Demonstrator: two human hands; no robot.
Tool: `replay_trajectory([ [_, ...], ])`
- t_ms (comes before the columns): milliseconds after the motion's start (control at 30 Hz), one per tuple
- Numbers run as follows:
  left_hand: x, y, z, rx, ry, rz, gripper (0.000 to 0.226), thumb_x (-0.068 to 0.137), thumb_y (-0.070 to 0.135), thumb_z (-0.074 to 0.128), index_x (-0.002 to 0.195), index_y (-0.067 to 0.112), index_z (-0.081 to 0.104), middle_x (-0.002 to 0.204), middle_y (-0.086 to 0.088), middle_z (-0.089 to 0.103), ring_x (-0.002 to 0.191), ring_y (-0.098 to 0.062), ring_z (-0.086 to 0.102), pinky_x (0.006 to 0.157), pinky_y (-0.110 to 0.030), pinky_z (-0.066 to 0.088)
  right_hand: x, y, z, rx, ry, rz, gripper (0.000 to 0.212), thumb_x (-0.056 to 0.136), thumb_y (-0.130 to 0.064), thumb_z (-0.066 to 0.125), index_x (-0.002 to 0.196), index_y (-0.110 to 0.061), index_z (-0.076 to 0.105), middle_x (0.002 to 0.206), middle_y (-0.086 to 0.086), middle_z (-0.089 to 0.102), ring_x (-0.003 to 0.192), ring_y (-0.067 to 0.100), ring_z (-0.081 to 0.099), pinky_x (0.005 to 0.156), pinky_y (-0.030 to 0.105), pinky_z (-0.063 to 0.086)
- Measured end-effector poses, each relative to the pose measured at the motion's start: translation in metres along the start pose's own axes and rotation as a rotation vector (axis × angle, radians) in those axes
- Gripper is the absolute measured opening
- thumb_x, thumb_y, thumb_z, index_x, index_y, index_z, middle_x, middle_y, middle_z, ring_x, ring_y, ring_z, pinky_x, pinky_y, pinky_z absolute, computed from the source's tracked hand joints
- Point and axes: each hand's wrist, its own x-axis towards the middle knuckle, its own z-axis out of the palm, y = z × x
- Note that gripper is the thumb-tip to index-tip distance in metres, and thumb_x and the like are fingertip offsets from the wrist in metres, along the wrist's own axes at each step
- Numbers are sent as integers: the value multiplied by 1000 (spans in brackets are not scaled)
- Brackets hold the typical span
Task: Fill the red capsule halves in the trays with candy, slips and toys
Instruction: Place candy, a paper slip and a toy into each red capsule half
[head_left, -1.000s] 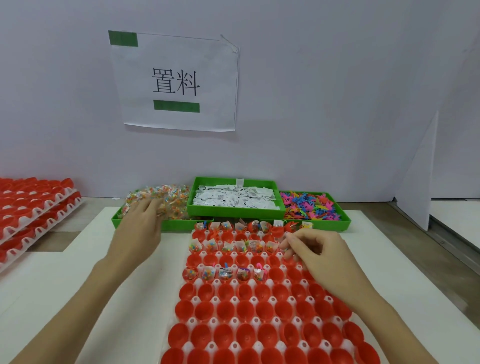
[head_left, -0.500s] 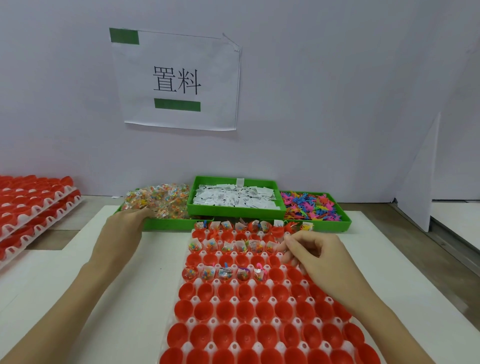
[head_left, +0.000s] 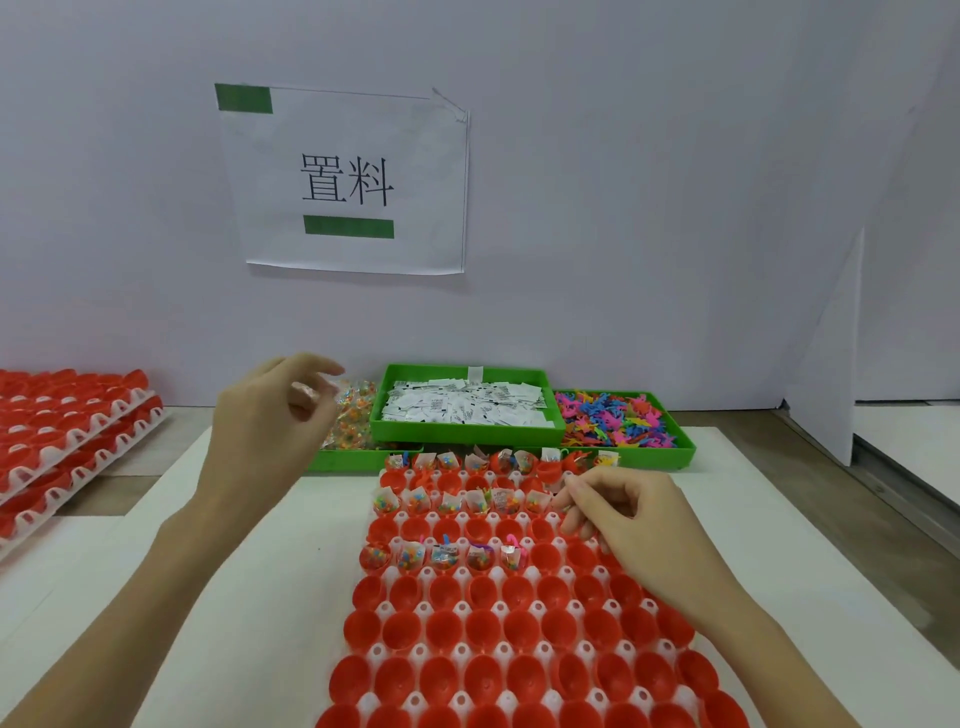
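Observation:
A white tray (head_left: 497, 607) of red capsule halves (head_left: 483, 631) lies in front of me; the far rows hold candy packets and slips (head_left: 480, 501), the near rows are bare. Behind it stand green bins of candy packets (head_left: 353, 418), white slips (head_left: 467, 402) and coloured toys (head_left: 613, 423). My left hand (head_left: 265, 421) is raised in front of the candy bin, fingers pinched on what looks like a clear candy packet. My right hand (head_left: 628, 514) rests over the tray's right side, fingers curled down onto the second and third rows; whatever is inside them is hidden.
Stacked trays of red capsule halves (head_left: 67, 415) sit at the far left. A paper sign (head_left: 348, 182) hangs on the wall behind the bins. A white board (head_left: 826, 364) leans at the right. The work tray lies on a white mat (head_left: 249, 597).
My left hand has pulled out of the candy bin and lifted up toward the tray. My right hand has stayed at the tray's right side, shifting only slightly.

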Motion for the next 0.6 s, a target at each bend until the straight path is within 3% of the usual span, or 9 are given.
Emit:
replay_trajectory([
  [167, -47, 65, 0, -462, -112, -151, 19, 90, 11, 75, 95, 29, 77, 81, 7, 77, 67, -9, 75, 66, -14, 56, -1, 2, -3, 4, 8, -5, 25, 100, -26, 61, 81, -28, 77, 72, -4, 75, 66, 10, 70, 69, 17, 55],
  [267, -89, 65, 6, -538, -56, -241, 25, 89, 7, 75, 93, 31, 77, 78, 1, 78, 70, -13, 76, 69, -15, 56, 1, 3, -4, 4, 10, -4, 24, 100, -25, 62, 81, -28, 77, 72, -5, 75, 66, 10, 70, 66, 16, 54],
  [367, -99, 41, 2, -395, 10, -189, 27, 86, 4, 77, 93, 31, 76, 78, 2, 77, 70, -10, 74, 72, -12, 54, 1, 4, -6, 4, 11, -8, 24, 100, -25, 62, 82, -27, 77, 72, -6, 75, 67, 10, 71, 66, 14, 54],
  [500, -94, 15, 2, 70, 16, 220, 22, 81, -2, 76, 98, 13, 74, 90, 6, 66, 71, -6, 63, 71, -17, 50, 1, 1, -10, 30, 21, -17, 24, 101, -25, 60, 84, -24, 78, 73, -4, 75, 67, 10, 70, 64, 13, 52],
  [600, -96, 0, 8, 119, 10, 263, 15, 89, 1, 71, 101, 9, 73, 94, 4, 65, 69, -10, 63, 70, -25, 52, 0, -2, -11, 41, 43, -17, 22, 101, -23, 60, 88, -24, 77, 74, -4, 75, 68, 10, 70, 64, 13, 52],
])
